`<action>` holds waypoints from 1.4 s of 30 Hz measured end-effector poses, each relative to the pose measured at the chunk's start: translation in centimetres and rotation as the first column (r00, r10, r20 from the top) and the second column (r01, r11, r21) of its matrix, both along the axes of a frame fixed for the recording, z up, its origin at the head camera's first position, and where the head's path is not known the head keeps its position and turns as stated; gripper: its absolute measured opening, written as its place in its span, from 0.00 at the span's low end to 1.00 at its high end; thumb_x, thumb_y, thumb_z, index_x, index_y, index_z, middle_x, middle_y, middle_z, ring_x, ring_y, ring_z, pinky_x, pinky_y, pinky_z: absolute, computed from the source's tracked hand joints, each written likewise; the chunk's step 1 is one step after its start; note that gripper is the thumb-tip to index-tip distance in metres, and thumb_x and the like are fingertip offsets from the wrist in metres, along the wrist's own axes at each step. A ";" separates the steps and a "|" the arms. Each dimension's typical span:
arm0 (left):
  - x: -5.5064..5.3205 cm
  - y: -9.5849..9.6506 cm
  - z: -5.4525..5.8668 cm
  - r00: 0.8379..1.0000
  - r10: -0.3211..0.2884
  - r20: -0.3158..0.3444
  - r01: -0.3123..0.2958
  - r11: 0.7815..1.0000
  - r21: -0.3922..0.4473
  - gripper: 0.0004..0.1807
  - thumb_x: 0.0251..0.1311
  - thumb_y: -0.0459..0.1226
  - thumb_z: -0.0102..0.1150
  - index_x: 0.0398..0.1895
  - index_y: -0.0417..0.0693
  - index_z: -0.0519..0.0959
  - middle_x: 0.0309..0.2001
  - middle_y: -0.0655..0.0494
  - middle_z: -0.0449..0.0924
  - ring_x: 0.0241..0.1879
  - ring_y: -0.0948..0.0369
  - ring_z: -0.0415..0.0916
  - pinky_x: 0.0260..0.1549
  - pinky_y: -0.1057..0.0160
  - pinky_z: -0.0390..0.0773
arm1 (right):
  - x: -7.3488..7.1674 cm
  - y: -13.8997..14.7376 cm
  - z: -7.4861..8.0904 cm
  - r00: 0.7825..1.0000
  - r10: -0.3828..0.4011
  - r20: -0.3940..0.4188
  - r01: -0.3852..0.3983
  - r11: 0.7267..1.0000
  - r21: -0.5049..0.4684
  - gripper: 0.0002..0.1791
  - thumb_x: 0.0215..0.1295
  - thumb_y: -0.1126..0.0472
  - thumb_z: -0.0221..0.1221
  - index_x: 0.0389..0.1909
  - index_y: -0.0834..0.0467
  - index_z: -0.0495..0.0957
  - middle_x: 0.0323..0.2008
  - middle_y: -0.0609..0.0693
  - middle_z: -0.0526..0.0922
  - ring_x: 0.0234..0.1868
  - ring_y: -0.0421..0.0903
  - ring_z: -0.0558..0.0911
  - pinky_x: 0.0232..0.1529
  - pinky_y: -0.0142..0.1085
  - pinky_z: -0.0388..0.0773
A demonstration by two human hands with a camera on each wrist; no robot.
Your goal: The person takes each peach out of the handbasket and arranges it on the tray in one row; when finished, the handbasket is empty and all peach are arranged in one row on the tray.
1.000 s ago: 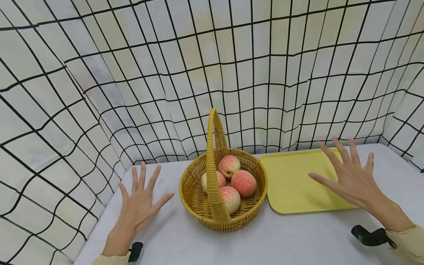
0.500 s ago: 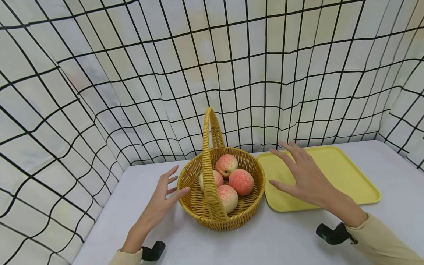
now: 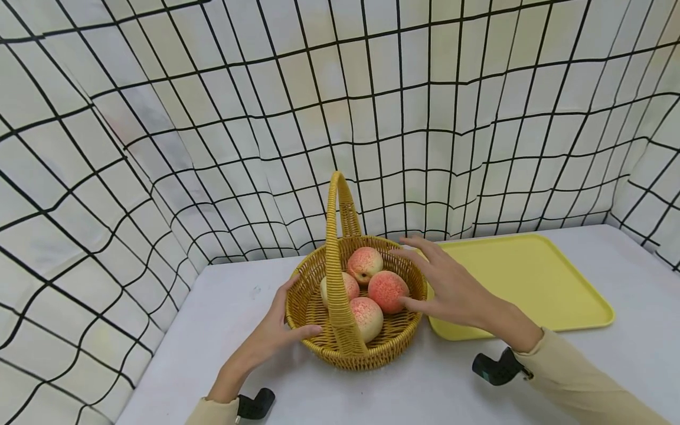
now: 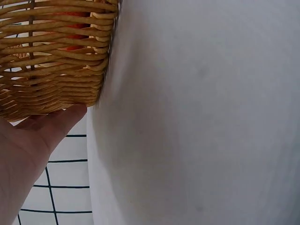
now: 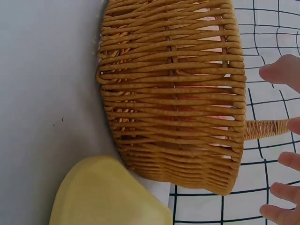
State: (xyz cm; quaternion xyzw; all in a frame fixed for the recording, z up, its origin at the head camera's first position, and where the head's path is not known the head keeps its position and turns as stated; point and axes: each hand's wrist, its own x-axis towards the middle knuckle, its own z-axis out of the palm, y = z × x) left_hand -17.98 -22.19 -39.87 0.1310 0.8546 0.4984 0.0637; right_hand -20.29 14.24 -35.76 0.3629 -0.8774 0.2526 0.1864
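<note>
A yellow wicker basket (image 3: 366, 357) with a tall arched handle (image 3: 333, 254) stands on the table, several pink-and-cream peaches inside, among them a redder peach (image 3: 388, 291). My left hand (image 3: 271, 333) lies along the basket's left side, thumb over the front-left rim and fingers by the outer wall. In the left wrist view, its fingers (image 4: 61, 124) reach along the wicker wall. Above the right rim, my right hand (image 3: 451, 289) is spread with nothing in it, its thumb tip overlapping the redder peach in the head view. The right wrist view shows its fingers (image 5: 283, 192) apart from the wicker.
A yellow tray (image 3: 526, 283) lies right of the basket, close to its wall. White cloth (image 3: 404, 389) covers the table. Behind and at the sides hangs a white curtain (image 3: 297, 130) with a black grid.
Both hands have come inward from wide apart. The left has reached the basket's left side, and the right has moved left from over the tray to the basket's right rim.
</note>
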 end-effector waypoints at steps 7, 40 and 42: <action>0.0 0.1 0.1 1.000 0.006 0.020 -0.007 1.000 0.018 0.65 0.56 0.48 0.78 0.85 0.53 0.40 0.84 0.40 0.40 0.80 0.36 0.45 0.73 0.31 0.51 | -0.8 -1.3 -0.2 0.982 0.093 0.167 -0.094 0.996 -0.006 0.35 0.64 0.52 0.73 0.69 0.56 0.74 0.71 0.57 0.69 0.71 0.59 0.71 0.62 0.60 0.76; 0.0 0.1 -0.4 1.000 -0.004 0.010 0.003 0.996 0.094 0.63 0.57 0.46 0.77 0.86 0.61 0.40 0.84 0.44 0.43 0.79 0.39 0.50 0.73 0.34 0.54 | -3.3 -3.9 -0.6 0.924 0.230 0.304 -0.285 0.947 0.148 0.27 0.59 0.66 0.75 0.60 0.60 0.81 0.57 0.52 0.76 0.58 0.52 0.77 0.56 0.45 0.80; 0.0 0.1 -0.3 1.000 -0.004 0.015 0.002 0.996 0.093 0.63 0.57 0.46 0.77 0.86 0.61 0.40 0.84 0.43 0.43 0.79 0.38 0.50 0.73 0.34 0.55 | -3.4 -4.0 -0.7 0.921 0.231 0.315 -0.289 0.945 0.152 0.27 0.58 0.66 0.76 0.59 0.60 0.81 0.56 0.51 0.76 0.57 0.51 0.78 0.56 0.45 0.80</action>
